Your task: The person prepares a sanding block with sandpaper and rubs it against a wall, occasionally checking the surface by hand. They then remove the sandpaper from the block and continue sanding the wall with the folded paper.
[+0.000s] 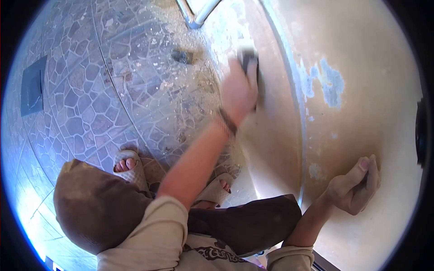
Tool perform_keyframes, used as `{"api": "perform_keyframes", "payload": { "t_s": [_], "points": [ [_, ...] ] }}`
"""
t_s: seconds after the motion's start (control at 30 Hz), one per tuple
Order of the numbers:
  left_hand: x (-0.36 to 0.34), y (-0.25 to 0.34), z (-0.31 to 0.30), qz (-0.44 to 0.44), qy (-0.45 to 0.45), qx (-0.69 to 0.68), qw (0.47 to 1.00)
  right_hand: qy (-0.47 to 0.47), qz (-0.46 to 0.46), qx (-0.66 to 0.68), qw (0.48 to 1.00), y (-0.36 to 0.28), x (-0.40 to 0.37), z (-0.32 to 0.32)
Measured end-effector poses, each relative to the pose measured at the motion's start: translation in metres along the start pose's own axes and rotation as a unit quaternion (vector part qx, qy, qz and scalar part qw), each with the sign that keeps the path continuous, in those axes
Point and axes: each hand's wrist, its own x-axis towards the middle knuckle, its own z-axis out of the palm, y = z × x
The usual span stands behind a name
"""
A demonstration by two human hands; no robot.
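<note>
At one o'clock, the left hand [238, 88] is closed around a dark, motion-blurred handheld block [248, 56] over the patchy, pale lower wall [269, 149], though blur hides whether they touch. At four o'clock, the right hand [353, 187] is loosely half-curled, visibly empty, beside the beige upper wall [375, 113]; at eleven o'clock another dark block [182, 56] lies on the stone-patterned floor [86, 95].

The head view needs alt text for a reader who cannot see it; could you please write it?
A crouching person's left hand, blurred, grips a dark object low on a patchy wall; the right hand is loosely curled beside it. Sandalled feet rest on a debris-strewn, stone-patterned floor.
</note>
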Motion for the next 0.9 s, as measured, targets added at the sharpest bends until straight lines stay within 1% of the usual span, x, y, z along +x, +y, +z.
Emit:
{"api": "perform_keyframes", "payload": {
  "t_s": [0.03,0.07,0.1,0.13,0.17,0.23,0.27,0.3,0.33,0.4,0.43,0.5,0.53,0.6,0.63,0.67,0.7,0.73,0.8,0.83,0.87,0.9],
  "points": [
    [0.027,0.003,-0.002,0.06,0.042,0.032,0.997,0.014,0.014,0.0,1.0,-0.001,-0.002,0.001],
    [0.052,0.019,-0.01,0.083,0.062,0.054,0.993,0.006,0.017,0.0,1.0,-0.002,-0.003,0.001],
    [0.076,0.02,-0.01,0.112,0.093,0.028,0.989,0.002,0.019,-0.001,1.0,-0.003,-0.003,0.001],
    [0.079,0.02,-0.008,0.11,0.1,0.022,0.989,-0.003,0.018,0.001,1.0,-0.003,-0.001,0.0],
    [0.068,0.018,-0.006,0.087,0.087,0.02,0.992,-0.018,0.019,-0.013,1.0,-0.005,0.001,-0.003],
    [0.027,0.01,0.001,0.066,0.059,-0.001,0.996,-0.033,0.017,-0.038,0.999,-0.007,0.003,-0.003],
    [0.0,0.001,0.007,0.048,0.025,-0.038,0.998,-0.022,0.007,-0.031,0.999,-0.006,0.003,-0.003],
    [-0.02,0.006,0.007,0.038,0.016,-0.056,0.998,-0.014,-0.003,-0.024,1.0,-0.004,0.002,-0.003],
    [-0.013,0.005,0.008,0.041,0.019,-0.042,0.998,-0.004,-0.014,-0.017,1.0,-0.002,0.002,0.001],
    [0.002,0.005,0.004,0.033,0.014,-0.011,0.999,0.011,0.016,-0.014,1.0,-0.004,-0.001,0.003],
    [0.03,0.01,-0.003,0.049,0.035,0.022,0.998,0.017,0.035,-0.013,0.999,-0.005,-0.004,0.002],
    [0.085,0.018,-0.013,0.087,0.063,0.029,0.994,-0.009,0.018,-0.015,1.0,-0.005,-0.003,0.0],
    [0.095,0.019,-0.016,0.095,0.062,0.008,0.994,-0.019,0.007,-0.014,1.0,-0.005,-0.001,-0.001],
    [0.069,0.014,-0.009,0.093,0.073,0.02,0.993,-0.034,-0.006,-0.034,0.999,-0.004,0.002,-0.005],
    [0.043,0.013,-0.007,0.076,0.04,0.0,0.996,-0.037,-0.015,-0.043,0.998,-0.004,0.003,-0.003],
    [0.017,0.007,-0.001,0.081,0.029,-0.016,0.996,-0.026,-0.015,-0.039,0.999,-0.004,0.003,-0.002],
    [-0.005,0.013,0.0,0.028,0.008,-0.013,0.999,-0.018,-0.016,-0.035,0.999,-0.004,0.003,-0.001],
    [0.002,0.014,-0.001,0.034,0.015,0.005,0.999,-0.01,-0.017,-0.031,0.999,-0.004,0.002,0.001],
    [0.022,0.016,-0.004,0.037,0.02,0.047,0.998,0.006,0.015,-0.01,1.0,-0.005,0.0,0.005],
    [0.047,0.022,-0.011,0.051,0.033,0.059,0.996,0.011,0.037,-0.003,0.999,-0.006,-0.002,0.003],
    [0.073,0.02,-0.01,0.08,0.089,0.068,0.99,-0.004,0.023,-0.008,1.0,-0.006,-0.004,0.0],
    [0.089,0.018,-0.014,0.1,0.089,0.057,0.989,-0.013,0.007,-0.011,1.0,-0.005,-0.003,0.001]
  ]
}}
